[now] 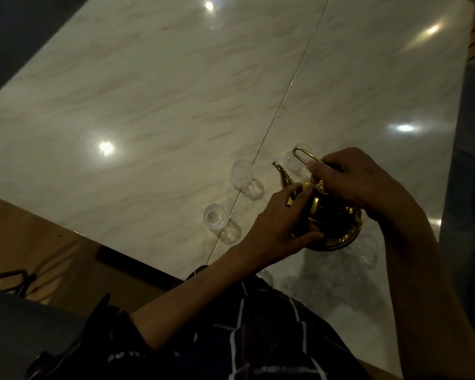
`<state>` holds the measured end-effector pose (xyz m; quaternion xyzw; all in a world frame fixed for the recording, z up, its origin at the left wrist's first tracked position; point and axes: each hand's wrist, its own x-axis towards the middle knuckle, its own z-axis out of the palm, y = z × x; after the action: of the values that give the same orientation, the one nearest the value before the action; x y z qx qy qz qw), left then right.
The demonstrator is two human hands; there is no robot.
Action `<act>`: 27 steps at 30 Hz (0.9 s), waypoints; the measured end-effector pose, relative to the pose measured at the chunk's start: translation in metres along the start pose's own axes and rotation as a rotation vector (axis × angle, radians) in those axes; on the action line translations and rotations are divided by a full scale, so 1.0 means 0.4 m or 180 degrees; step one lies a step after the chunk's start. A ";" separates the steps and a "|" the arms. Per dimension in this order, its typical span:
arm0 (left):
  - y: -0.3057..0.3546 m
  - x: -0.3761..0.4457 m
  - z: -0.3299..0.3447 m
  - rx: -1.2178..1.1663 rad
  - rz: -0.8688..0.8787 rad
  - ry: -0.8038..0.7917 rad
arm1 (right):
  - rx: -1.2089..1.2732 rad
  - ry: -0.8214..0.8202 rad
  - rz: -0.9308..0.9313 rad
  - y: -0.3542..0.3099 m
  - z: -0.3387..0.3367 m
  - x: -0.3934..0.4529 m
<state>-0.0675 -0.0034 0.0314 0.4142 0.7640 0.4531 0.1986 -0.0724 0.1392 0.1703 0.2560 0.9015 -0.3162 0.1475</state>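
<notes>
Near the right edge of the desk (176,91), my right grip (359,185) pinches the wire handle (303,155) of the teapot (337,237); my left grip (280,223) cups its slick, rigid body; likely heavy.

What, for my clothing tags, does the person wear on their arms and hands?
Nothing shows: left hand and right hand are ungloved, no ring or watch visible in the dim light, both forearms bare. A dark garment with thin pale lines covers the body below.

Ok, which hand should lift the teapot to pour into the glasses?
Right hand: its grip is on the loop handle of the teapot; the left hand only steadies the body and lid, close to the spout.
</notes>
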 end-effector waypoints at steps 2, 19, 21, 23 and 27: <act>-0.001 0.001 0.000 0.0001 0.0011 -0.0002 | -0.0015 -0.0004 -0.0014 -0.001 -0.001 0.001; 0.000 0.003 -0.001 -0.0025 0.0026 0.0009 | -0.0067 -0.0019 -0.0013 -0.008 -0.007 0.002; 0.000 0.003 -0.002 -0.0025 0.0019 0.0005 | -0.0067 -0.0017 -0.0002 -0.007 -0.006 0.003; -0.001 0.002 -0.002 -0.0014 0.0010 -0.0003 | -0.0054 -0.0027 0.0004 -0.006 -0.005 0.002; 0.000 0.001 -0.003 -0.0026 0.0018 0.0007 | -0.0023 -0.0015 0.0024 -0.008 -0.004 0.001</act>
<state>-0.0687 -0.0036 0.0321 0.4150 0.7613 0.4572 0.1981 -0.0746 0.1384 0.1729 0.2581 0.9014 -0.3130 0.1517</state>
